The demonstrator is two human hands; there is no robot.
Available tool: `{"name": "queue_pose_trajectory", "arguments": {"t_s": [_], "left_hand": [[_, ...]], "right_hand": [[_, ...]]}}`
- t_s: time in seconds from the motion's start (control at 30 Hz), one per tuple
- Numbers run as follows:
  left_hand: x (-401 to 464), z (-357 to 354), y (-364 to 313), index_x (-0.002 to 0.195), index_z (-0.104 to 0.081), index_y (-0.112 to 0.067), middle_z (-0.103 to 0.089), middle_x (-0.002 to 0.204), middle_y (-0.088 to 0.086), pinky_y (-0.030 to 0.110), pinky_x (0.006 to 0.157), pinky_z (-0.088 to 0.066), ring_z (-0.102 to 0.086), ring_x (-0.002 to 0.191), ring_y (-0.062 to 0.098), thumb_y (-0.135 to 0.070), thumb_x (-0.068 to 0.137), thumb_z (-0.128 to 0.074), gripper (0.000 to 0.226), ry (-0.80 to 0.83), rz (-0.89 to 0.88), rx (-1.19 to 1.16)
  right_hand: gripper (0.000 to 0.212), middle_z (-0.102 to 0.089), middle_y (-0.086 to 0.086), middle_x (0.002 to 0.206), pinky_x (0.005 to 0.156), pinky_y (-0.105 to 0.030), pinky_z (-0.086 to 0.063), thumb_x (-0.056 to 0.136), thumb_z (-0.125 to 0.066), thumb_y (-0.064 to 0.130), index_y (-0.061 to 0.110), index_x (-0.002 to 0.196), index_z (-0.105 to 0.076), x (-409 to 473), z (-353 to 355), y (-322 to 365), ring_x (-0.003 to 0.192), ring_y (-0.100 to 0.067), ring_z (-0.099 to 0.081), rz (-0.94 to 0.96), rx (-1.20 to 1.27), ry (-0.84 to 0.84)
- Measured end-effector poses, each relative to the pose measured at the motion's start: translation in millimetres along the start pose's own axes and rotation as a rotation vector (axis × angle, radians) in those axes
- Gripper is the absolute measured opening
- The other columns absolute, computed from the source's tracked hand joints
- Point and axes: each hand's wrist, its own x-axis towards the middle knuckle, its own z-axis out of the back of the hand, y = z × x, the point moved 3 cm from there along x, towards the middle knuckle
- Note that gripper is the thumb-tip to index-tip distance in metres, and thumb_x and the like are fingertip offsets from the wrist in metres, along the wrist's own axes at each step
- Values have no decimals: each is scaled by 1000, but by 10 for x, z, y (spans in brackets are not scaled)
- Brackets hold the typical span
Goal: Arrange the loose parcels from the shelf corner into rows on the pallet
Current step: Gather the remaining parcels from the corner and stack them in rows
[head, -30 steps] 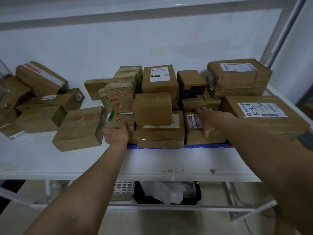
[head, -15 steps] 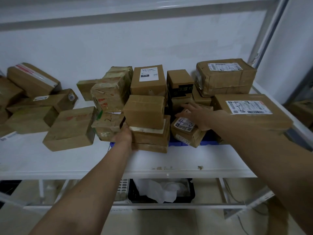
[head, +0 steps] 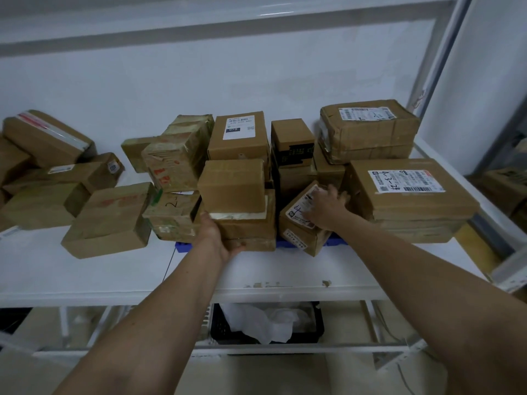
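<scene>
A white shelf carries a crowd of brown cardboard parcels, and places below are told from the blue pallet whose edge peeks out under the middle group. The largest parcel, a flat wide box at the pallet's right end, bears a white shipping label with barcodes and the handwritten "4-3-24"; its small print is too fine to read. Behind it a taped box shows a barcode label with a scrawl that cannot be made out. Left of the pallet, directly on the shelf, lies a flat parcel with faded red print. Behind the pallet's middle stands a box whose white label shows "070" on a dark bar. At the pallet's left a tape-wrapped parcel carries red marks, and beneath it a small box has "24" in pen. On the pallet's front sits a stack of three boxes; the left hand grips its lower left corner, thumb up the side and fingers curled beneath. Right of the stack a tilted labelled parcel shows a handwritten "4" and the printed digits "4201" on a side sticker; the right hand holds its top, fingers spread and curved over the label. Further loose parcels lie far left of the pallet.
</scene>
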Motion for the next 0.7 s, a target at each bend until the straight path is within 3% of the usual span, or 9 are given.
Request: {"name": "queue_pose_trajectory", "arguments": {"t_s": [0.1, 0.2, 0.3, 0.4, 0.5, 0.53, 0.6, 0.63, 0.7], "left_hand": [[-14, -14, 4, 133, -47, -22, -56, 129, 13, 60, 79, -53, -56, 114, 39, -68, 89, -37, 65, -30, -12, -12], [-14, -33, -14, 133, -47, -23, -54, 131, 13, 56, 78, -52, -53, 118, 38, -68, 90, -36, 63, -24, -27, -10], [-2, -65, -26, 136, -45, -22, -54, 132, 13, 57, 85, -51, -54, 118, 37, -67, 91, -35, 64, -28, -44, -10], [-13, -92, -5, 132, -47, -21, -60, 123, 13, 55, 76, -56, -61, 106, 36, -70, 88, -37, 67, -39, -60, -19], [4, -76, 6, 130, -46, -20, -62, 116, 11, 54, 79, -56, -64, 96, 32, -67, 89, -39, 63, -88, -94, 10], [17, -55, -2, 132, -45, -19, -62, 117, 10, 51, 85, -55, -63, 97, 31, -65, 90, -40, 63, -126, -117, 31], [47, 8, -44, 135, -44, -17, -59, 119, 7, 44, 92, -52, -59, 101, 27, -63, 89, -43, 65, -223, -177, 121], [69, 35, -73, 136, -43, -15, -57, 120, 7, 42, 93, -50, -57, 102, 27, -62, 89, -43, 66, -268, -211, 198], [119, 62, -106, 137, -44, -11, -55, 126, 9, 42, 96, -48, -55, 108, 28, -62, 89, -42, 71, -310, -255, 316]], "right_hand": [[55, -14, -12, 157, 118, -47, -16, 95, -51, 21, 13, 146, -31, 24, 24, -9, 144, -33, -13, 135, 51, 95], [41, -4, -6, 159, 115, -37, -28, 96, -46, 4, 17, 134, -50, 41, 110, -97, 144, -30, -17, 142, 212, 136], [35, 2, -5, 160, 116, -38, -25, 91, -50, -4, 17, 113, -66, 18, 138, -118, 146, -30, -8, 149, 285, 126], [30, 0, -7, 160, 117, -45, -21, 89, -55, -5, 19, 99, -70, 8, 135, -112, 146, -32, -4, 156, 293, 67], [32, -4, -14, 158, 117, -42, -20, 93, -55, 8, 20, 122, -59, 21, 62, -103, 145, -35, -11, 96, 310, 47], [46, -1, -15, 158, 117, -43, -20, 91, -59, 21, 22, 136, -47, 18, 5, -88, 144, -36, -12, 78, 324, 88], [97, 17, -13, 156, 117, -45, -16, 75, -73, 50, 27, 150, -16, 5, -131, -63, 145, -38, -4, 51, 282, 209], [117, 27, -12, 154, 117, -46, -12, 65, -77, 59, 29, 151, -3, 2, -166, -53, 145, -38, 5, 55, 201, 254], [137, 37, -12, 150, 117, -49, -7, 54, -82, 61, 30, 151, 10, 33, -189, -48, 144, -38, 16, 85, 53, 288]]}}
